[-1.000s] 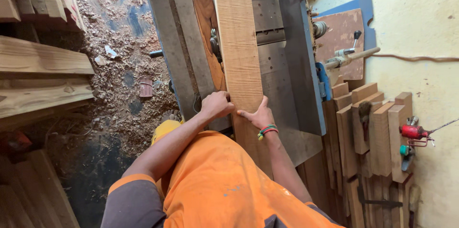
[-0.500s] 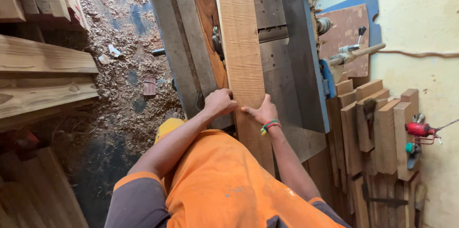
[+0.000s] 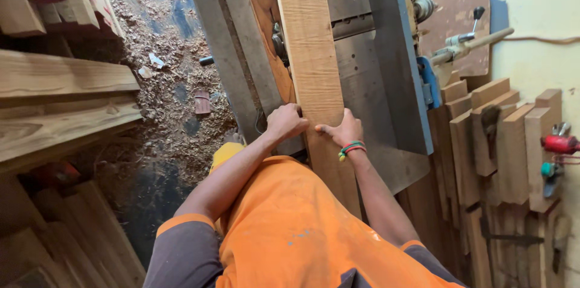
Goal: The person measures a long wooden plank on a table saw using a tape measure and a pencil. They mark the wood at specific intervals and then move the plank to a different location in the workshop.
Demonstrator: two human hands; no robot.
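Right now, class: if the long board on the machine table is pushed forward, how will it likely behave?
The board looks thick and solid, so probably stiff, not floppy. It lies flat on the smooth metal table, so it should slide rather than roll. Its near end overhangs past the left hand and right hand, so it may tip if released.

Orange shirt (image 3: 302,227), grey sleeves (image 3: 181,252), beaded wristband (image 3: 351,150)

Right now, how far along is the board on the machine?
Done: most of the board already lies forward over the machine table, past the opening with the wooden guard. In hand: left hand grips its left edge, right hand lies flat on top. Left: the tail end near the body is not yet over the table.
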